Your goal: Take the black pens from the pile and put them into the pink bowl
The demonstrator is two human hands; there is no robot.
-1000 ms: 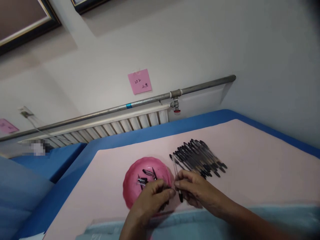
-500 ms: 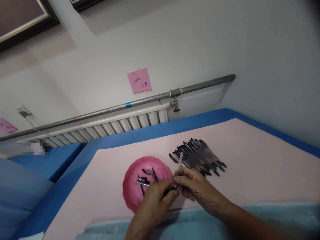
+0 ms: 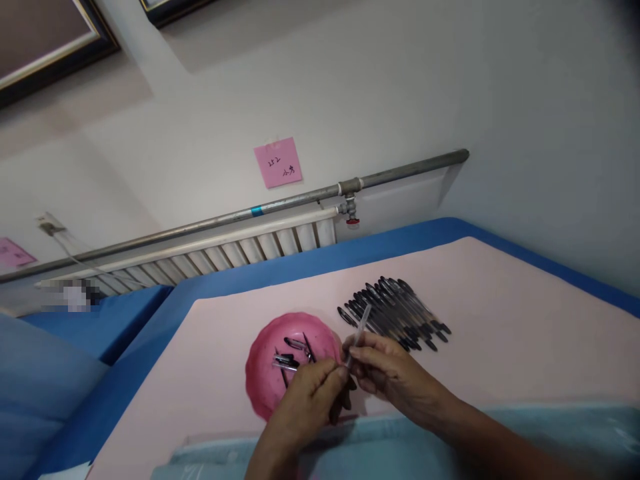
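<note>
Left hand (image 3: 313,400) pinched on small dark pen cap (image 3: 345,404); right hand (image 3: 387,377) at 3 o'clock gripping clear plastic pen barrel (image 3: 359,332). Round pink plastic bowl (image 3: 265,393) beyond at 11, black-capped pen pile (image 3: 400,315) at 1 o'clock.

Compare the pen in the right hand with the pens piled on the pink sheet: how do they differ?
The held pen is lifted and tilted up, pinched by the right hand; the pile of pens lies flat. The held pen's visible end looks clear; the pile of pens shows dark caps. Both look like slim clear barrels.
</note>
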